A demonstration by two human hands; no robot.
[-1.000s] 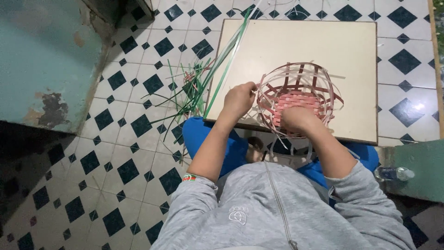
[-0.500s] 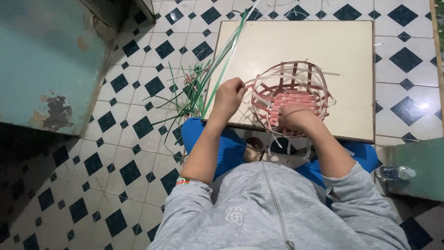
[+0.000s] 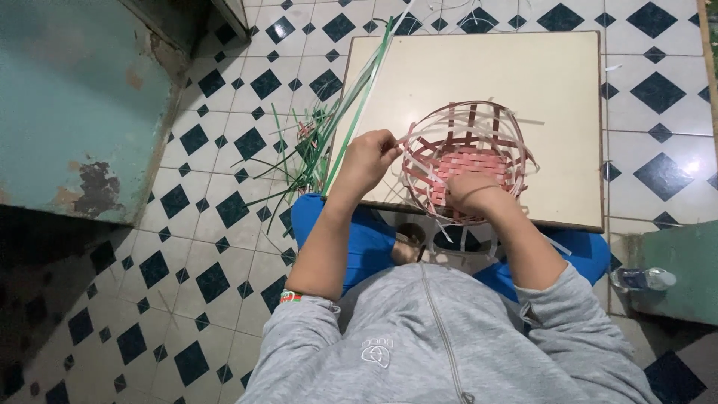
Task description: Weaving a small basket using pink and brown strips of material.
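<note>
1. The half-woven basket point(image 3: 467, 161), pink and white strips, sits on the near edge of the pale tabletop point(image 3: 553, 75), right in front of the seated person.
2. The left hand point(image 3: 368, 158) is at the basket's left rim, its grip narrow, pinching a white strip point(image 3: 407, 139). A second ago this hand sat lower and further from the rim; it has since come up against it.
3. The right hand point(image 3: 470, 192) rests inside the basket on its near side, fingers curled over the woven bottom; I cannot tell whether its grip holds anything. It has hardly moved.
4. Long green strips point(image 3: 351, 120) lean off the tabletop's left edge, spilling onto the tiled floor point(image 3: 194, 239), as before.
5. A clear bottle point(image 3: 642, 279) lies on the floor at the right.
</note>
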